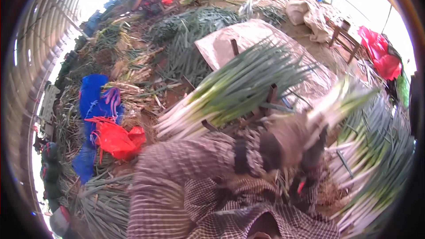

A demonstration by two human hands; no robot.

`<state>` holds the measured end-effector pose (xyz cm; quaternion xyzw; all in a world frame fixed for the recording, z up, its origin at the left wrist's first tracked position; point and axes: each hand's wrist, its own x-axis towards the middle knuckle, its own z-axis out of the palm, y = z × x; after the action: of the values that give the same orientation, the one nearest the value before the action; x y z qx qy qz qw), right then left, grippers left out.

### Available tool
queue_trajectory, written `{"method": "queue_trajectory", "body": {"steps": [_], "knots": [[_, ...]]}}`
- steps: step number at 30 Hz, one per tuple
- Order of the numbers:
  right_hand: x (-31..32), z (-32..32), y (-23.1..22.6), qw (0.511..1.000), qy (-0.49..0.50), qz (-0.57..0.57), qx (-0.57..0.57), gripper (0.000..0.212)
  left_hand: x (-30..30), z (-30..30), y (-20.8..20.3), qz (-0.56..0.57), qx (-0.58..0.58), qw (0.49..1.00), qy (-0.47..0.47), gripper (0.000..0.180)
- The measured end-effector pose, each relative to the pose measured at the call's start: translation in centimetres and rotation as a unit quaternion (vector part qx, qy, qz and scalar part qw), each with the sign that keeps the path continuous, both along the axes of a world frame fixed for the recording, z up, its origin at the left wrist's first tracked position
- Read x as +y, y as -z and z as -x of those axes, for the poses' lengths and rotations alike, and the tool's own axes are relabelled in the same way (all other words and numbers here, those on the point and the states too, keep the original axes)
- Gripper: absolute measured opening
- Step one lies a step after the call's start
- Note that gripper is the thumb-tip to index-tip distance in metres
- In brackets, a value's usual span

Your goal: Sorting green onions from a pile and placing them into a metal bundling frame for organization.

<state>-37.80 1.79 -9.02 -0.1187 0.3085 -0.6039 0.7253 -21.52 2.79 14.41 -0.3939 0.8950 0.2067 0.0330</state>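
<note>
My left arm reaches across to the right, and my left hand [290, 138], smeared by motion, is closed at the pale end of a blurred bunch of green onions [343, 102]. Close beside it is my right hand [313, 152], dark and blurred; its fingers cannot be made out. A big heap of green onions [239, 86] lies left of the hands on a low rack with upright metal posts [272, 92], white ends toward the lower left. More green onions [376, 159] are piled at the right, next to my right hand.
Red plastic bags [117, 138] and blue sheeting [90, 119] lie at the left. Beyond the rack spreads a pale sheet [261, 31], with leafy greens [190, 40] beside it. A small wooden stool [345, 40] and a pink-red bag [380, 53] stand far right.
</note>
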Motion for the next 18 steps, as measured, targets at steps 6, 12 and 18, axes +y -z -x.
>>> {"method": "queue_trajectory", "body": {"steps": [6,12,18], "knots": [[-6.1,-12.4,-13.6,0.974,-0.060,0.203,-0.086,0.049,-4.2,-11.6,-3.4,0.123,0.010,0.991,-0.058,0.101],[-7.5,-28.6,-15.9,0.975,-0.077,0.153,-0.143,0.022,-5.7,-21.6,-3.0,0.240,-0.096,0.922,-0.289,0.110],[-5.5,-38.7,-4.0,0.943,-0.202,-0.040,-0.261,0.022,-4.9,-33.1,10.9,0.226,-0.111,0.932,-0.261,0.090]]}}
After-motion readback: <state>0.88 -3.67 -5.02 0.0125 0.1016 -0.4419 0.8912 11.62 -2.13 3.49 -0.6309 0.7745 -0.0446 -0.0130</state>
